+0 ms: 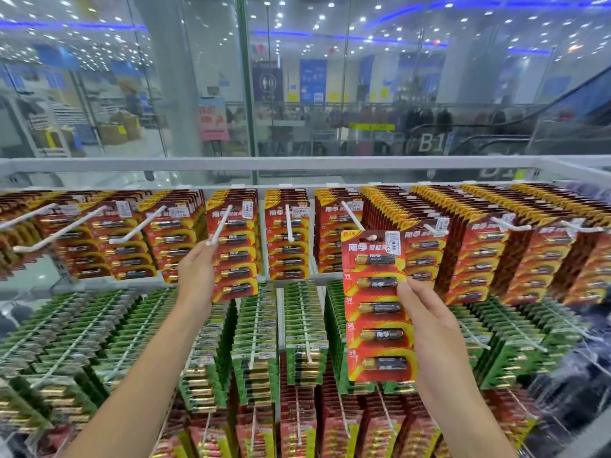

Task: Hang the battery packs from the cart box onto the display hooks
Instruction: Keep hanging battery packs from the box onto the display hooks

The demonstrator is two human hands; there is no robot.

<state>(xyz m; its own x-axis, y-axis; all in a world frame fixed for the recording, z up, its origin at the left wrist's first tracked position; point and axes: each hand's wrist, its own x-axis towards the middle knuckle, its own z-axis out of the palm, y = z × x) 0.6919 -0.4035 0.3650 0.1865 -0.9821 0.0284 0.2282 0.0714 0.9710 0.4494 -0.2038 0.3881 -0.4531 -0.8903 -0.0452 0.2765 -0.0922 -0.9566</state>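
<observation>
From the head camera you stand before a display rack (297, 161) with a pale grey top rail, and behind it there is a glass wall (198, 94) through which you see a bright shop hall with many ceiling lights, blue light strips, an escalator (529, 127) at the right and a sign "B1" (429, 142). Your right hand (429, 322) holds one red battery pack (378, 305) by its right edge, fingers pinched on the card, and the pack stands upright in front of the rack, near the hooks but apart from them. Your left hand (196, 272) is raised to a white hook (220, 224) in the top row, and its fingertips pinch the front end of this hook. The top row is filled with red battery packs (479, 252) hanging close together on white hooks. Below them hang rows of green packs (254, 342), and lower again more red packs (297, 421). The cart box is not in view.
</observation>
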